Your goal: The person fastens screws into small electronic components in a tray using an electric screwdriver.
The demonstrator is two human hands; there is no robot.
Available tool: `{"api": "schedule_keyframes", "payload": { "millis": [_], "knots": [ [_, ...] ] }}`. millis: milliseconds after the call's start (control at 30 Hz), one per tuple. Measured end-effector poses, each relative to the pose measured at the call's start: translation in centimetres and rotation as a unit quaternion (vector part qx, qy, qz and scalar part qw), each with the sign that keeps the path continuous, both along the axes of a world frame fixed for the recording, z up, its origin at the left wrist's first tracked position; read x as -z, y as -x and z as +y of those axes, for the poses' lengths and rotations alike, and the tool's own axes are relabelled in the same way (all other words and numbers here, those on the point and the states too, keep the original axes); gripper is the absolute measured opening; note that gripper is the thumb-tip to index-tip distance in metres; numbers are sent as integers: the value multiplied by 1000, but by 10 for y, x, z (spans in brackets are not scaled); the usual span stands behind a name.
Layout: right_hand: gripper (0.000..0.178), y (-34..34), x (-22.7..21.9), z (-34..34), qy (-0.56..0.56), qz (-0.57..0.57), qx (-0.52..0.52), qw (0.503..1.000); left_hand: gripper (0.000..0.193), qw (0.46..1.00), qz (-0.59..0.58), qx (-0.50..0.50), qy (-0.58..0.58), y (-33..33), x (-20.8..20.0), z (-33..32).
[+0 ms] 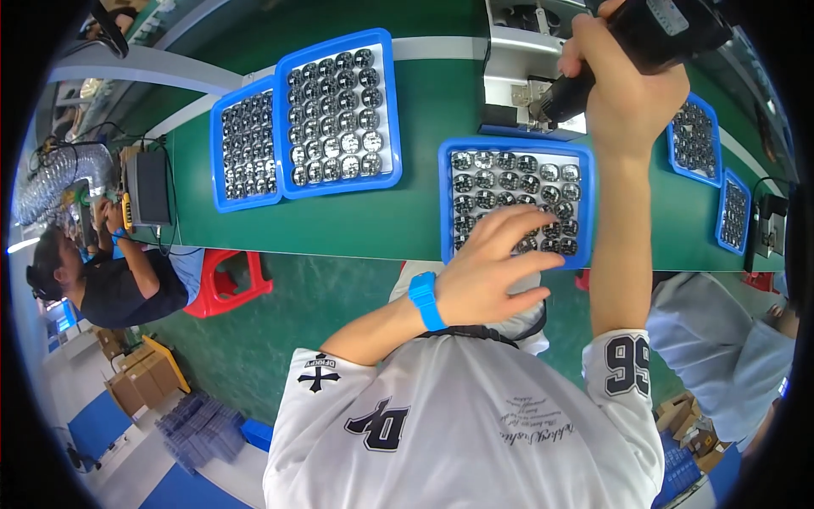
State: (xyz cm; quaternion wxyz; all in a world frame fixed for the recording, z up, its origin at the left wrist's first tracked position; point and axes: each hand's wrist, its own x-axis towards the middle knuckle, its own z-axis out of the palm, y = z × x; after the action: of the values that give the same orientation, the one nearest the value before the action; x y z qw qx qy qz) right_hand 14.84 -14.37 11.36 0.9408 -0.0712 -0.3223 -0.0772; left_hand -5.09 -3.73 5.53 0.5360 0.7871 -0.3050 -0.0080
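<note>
My left hand, with a blue band on its wrist, reaches over the near edge of a blue tray. Its fingers are spread above rows of small shiny round metallic parts, and I see nothing held in them. Further up and to the right, my right hand is closed on a bulky black tool with a cylindrical nose. That nose points down and left, at a small metal fixture on a silver-and-black bench machine. The palm side of this hand is hidden.
Two more blue trays of similar parts lie left on the green table; others stand at the right. A person sits far left near a red stool. Another person's grey clothing shows close on my right.
</note>
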Motion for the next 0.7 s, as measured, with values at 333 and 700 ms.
{"api": "schedule_keyframes", "payload": {
  "millis": [333,700],
  "knots": [
    [39,113,-14,-78,410,182,259,856,51,995,-28,-56,-75,2,3,15],
    [34,210,-9,-126,419,180,372,808,69,945,-162,125,-256,-38,7,-18]
  ]
}}
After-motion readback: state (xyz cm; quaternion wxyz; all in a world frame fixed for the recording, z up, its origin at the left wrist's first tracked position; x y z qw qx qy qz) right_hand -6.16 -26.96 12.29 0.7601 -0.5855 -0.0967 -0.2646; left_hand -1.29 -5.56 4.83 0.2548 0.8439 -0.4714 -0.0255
